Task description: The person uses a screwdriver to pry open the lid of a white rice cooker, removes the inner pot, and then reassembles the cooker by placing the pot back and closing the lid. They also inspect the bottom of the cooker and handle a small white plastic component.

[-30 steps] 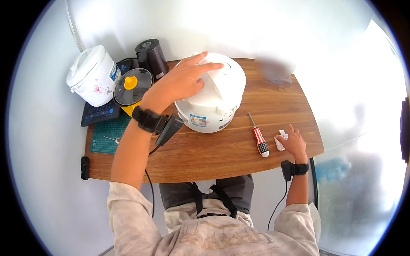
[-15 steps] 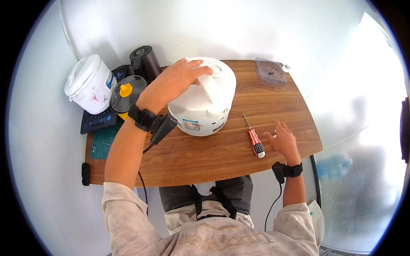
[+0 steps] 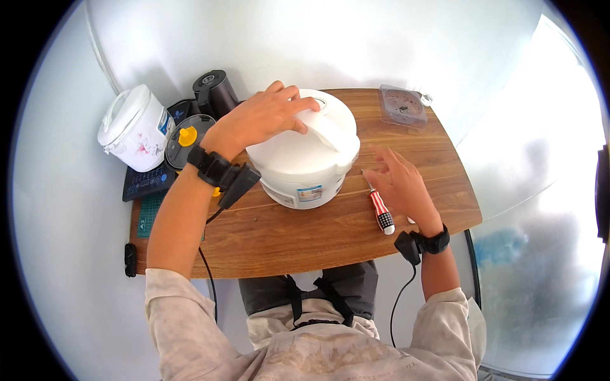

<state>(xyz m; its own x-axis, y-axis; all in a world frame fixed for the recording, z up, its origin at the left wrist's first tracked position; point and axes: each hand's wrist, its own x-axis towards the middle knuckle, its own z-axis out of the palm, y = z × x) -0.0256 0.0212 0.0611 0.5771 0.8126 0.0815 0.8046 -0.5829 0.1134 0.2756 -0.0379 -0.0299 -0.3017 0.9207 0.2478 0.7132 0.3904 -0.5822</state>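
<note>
A round white rice cooker (image 3: pixel 302 171) stands on the wooden table, with a small blue-and-white label on its front side. Its curved carrying handle (image 3: pixel 327 130) is folded over the lid, and my left hand (image 3: pixel 267 114) grips it, thumb on the near side and fingers over the top. To the right of the cooker lies a screwdriver (image 3: pixel 381 213) with a red-and-white striped handle and a dark checked end. My right hand (image 3: pixel 400 185) is open beside it, fingers apart and reaching toward the cooker, partly covering the view of the screwdriver's tip.
At the left are a second white rice cooker (image 3: pixel 135 130), a dark kettle (image 3: pixel 216 95), a pot with a yellow knob (image 3: pixel 187 135), a black induction cooktop (image 3: pixel 145 183) and a green cutting mat (image 3: pixel 147 216). A clear plastic tray (image 3: pixel 403 106) sits at the far right.
Under my left hand the cooker has turned, its label and handle shifting to the right. My right hand has moved up and left, toward the cooker and the screwdriver's tip.
</note>
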